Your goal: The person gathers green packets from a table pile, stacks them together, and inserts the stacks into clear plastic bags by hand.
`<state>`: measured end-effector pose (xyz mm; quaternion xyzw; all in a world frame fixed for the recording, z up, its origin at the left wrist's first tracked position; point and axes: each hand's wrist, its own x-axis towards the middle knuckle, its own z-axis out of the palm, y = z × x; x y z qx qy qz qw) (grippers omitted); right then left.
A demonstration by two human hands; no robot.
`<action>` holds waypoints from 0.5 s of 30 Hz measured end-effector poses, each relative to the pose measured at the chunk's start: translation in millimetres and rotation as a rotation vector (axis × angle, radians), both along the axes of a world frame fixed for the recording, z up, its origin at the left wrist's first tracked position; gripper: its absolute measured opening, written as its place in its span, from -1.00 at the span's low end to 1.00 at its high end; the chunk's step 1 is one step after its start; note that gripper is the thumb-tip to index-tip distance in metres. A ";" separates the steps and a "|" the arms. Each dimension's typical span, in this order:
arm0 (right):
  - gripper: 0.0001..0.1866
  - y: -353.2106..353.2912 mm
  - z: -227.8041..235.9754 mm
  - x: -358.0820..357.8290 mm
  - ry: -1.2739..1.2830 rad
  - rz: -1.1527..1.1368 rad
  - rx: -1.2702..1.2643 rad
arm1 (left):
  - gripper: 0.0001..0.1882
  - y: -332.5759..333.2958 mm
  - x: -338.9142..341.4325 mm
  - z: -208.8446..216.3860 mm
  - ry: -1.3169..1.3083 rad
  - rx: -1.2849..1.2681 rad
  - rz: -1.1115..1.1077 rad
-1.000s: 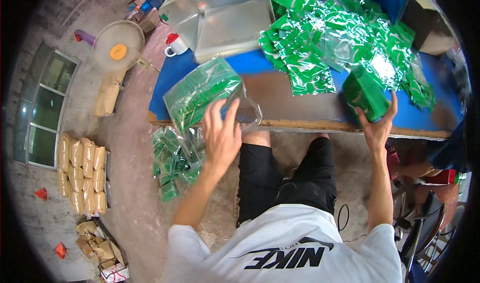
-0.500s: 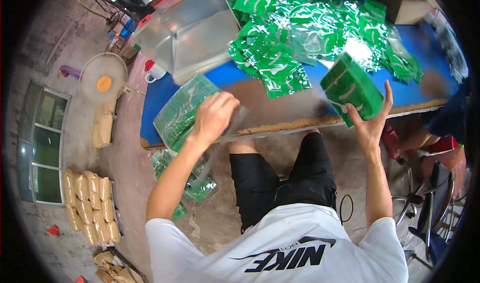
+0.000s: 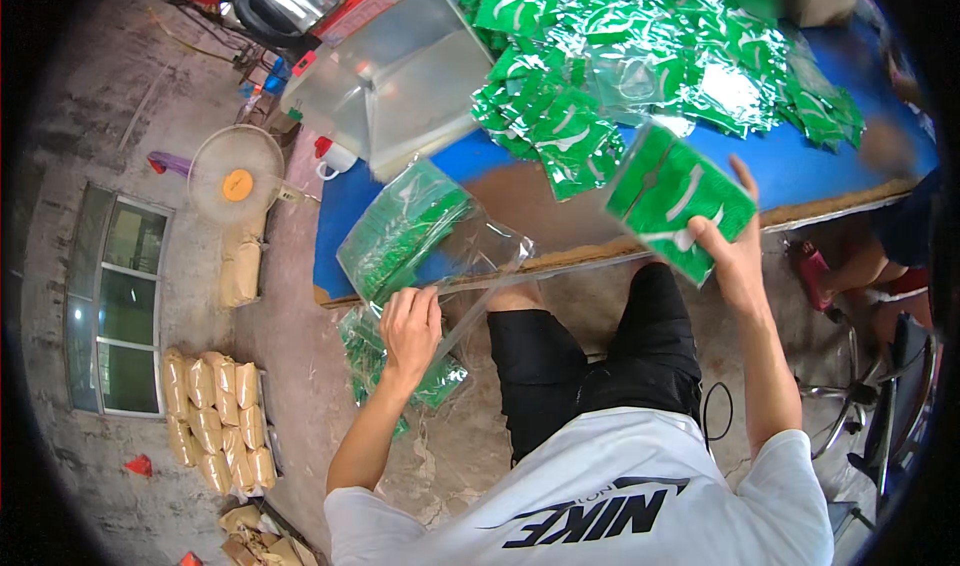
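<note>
The right hand has lifted its stack of green packets off the surface — gripped firmly; the left hand now pinches the clear bag at its mouth.

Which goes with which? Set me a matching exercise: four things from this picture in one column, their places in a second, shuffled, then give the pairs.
Things:
1. stack of green packets
2. clear plastic bag
3. round fan
4. tan sacks

Places:
A. stacked on the floor below the window
B. held up in the right hand over the table edge
C. standing on the floor left of the blue table
D. lying at the table's near edge, gripped by the left hand, partly filled with green packets

Pairs: 1-B, 2-D, 3-C, 4-A
</note>
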<state>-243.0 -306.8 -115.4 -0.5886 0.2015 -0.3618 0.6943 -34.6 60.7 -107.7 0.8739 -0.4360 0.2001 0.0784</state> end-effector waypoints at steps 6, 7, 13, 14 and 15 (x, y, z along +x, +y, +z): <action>0.14 53.9 4.7 35.7 0.048 0.593 0.260 | -0.84 -32.3 6.8 35.5 -0.062 -0.223 -0.092; 0.15 59.4 4.4 45.0 0.091 0.686 0.257 | -0.85 -37.6 7.8 40.2 -0.028 -0.257 -0.117; 0.04 53.6 16.0 75.6 0.065 0.435 0.279 | -0.74 -53.9 -3.9 32.7 0.096 -0.300 -0.152; 0.04 48.6 14.9 74.4 0.056 0.359 0.257 | -0.74 -54.4 -8.8 29.7 0.097 -0.312 -0.147; 0.04 44.2 14.7 73.5 0.045 0.279 0.237 | -0.68 -56.1 -13.4 28.1 0.043 -0.233 -0.096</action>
